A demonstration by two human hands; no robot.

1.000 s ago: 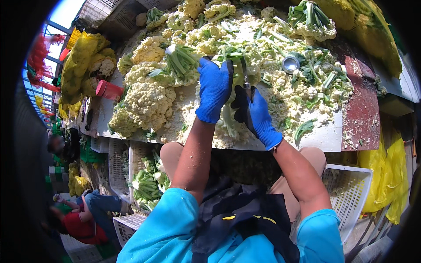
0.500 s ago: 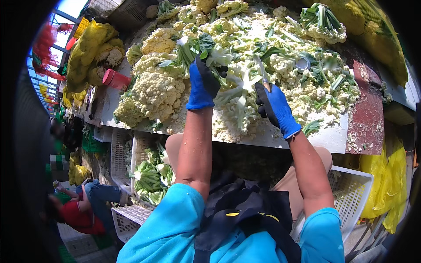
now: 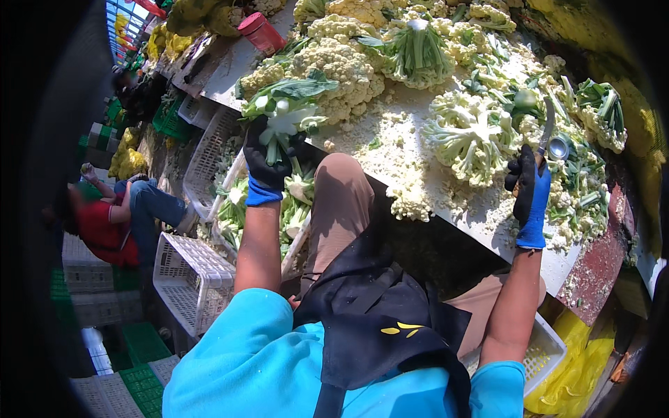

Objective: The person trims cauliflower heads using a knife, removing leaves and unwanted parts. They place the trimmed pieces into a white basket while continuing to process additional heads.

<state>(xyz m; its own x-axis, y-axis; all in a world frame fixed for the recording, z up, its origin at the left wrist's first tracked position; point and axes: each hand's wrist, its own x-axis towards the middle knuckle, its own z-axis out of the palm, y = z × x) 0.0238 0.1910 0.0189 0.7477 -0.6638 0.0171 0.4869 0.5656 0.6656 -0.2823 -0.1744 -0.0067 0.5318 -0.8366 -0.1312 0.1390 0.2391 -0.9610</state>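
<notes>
My left hand (image 3: 267,157), in a blue and black glove, is closed around a cut cauliflower stalk with green leaves (image 3: 287,120). It is off the table's front edge, above a crate of leaves and stalks (image 3: 298,244). In my gloved right hand (image 3: 528,187) is a knife (image 3: 548,124) with a slightly curved blade pointing away from me. To the left of that hand, a cauliflower head (image 3: 470,136) rests on the table with its pale cut stems upward. Whole cauliflowers (image 3: 345,73) and a leafy one (image 3: 418,52) sit farther back.
Crumbs and leaf scraps cover much of the white table (image 3: 411,104). A small round metal object (image 3: 558,148) lies beside the knife, and a red canister (image 3: 261,32) stands far left. White crates (image 3: 191,279) and a seated person in red (image 3: 108,226) are at left; yellow sacks (image 3: 571,369) hang at right.
My left hand has moved left and nearer to me, carrying the leafy stalk off the table. The knife hand has drawn away to the right. The whole view has swung.
</notes>
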